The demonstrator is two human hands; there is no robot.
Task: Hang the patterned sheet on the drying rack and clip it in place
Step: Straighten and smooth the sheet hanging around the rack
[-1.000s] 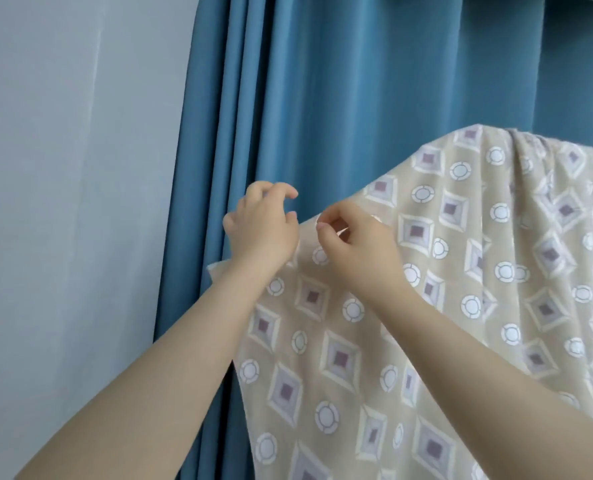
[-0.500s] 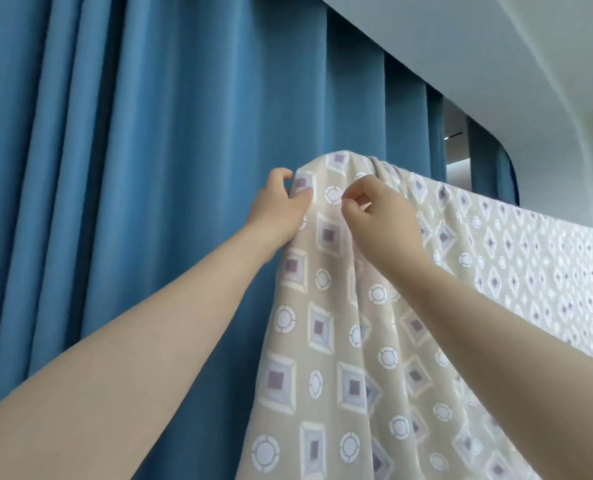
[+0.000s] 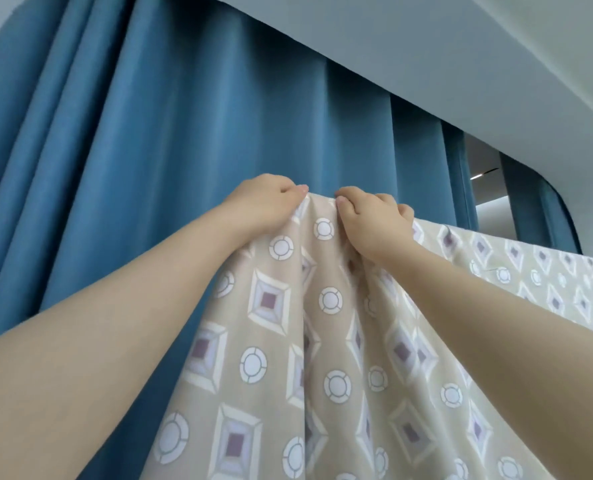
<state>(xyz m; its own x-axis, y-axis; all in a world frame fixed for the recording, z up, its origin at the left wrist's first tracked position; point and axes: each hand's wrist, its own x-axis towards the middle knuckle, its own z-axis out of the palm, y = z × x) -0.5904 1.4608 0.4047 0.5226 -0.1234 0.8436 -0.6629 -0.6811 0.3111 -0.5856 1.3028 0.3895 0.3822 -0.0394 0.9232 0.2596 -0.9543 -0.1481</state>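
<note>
both grips are closed on the patterned sheet (image 3: 323, 341). the left grip (image 3: 264, 206) has its fingers (image 3: 297, 189) curled over the top fold of the fabric. the right grip (image 3: 374, 223) pinches the same fold just beside it, with only a narrow strip of cloth between the two. how far the fingers reach down the far side is hidden by the fabric.

the sheet is beige with purple-centred diamonds and white rings. it is held up high in front of a blue curtain (image 3: 149, 168), bunched into loose vertical pleats under the grips. it falls past the bottom edge of the view, so its lower hem is cut off. to the right its top edge runs flat and straight out of view, draped over something that is wholly covered, probably a bar of the drying rack.

both bare forearms are cut off at the lower edges. a white ceiling (image 3: 426, 46) curves above the curtain. a gap at the curtain's right end shows a pale space too small to make out.
</note>
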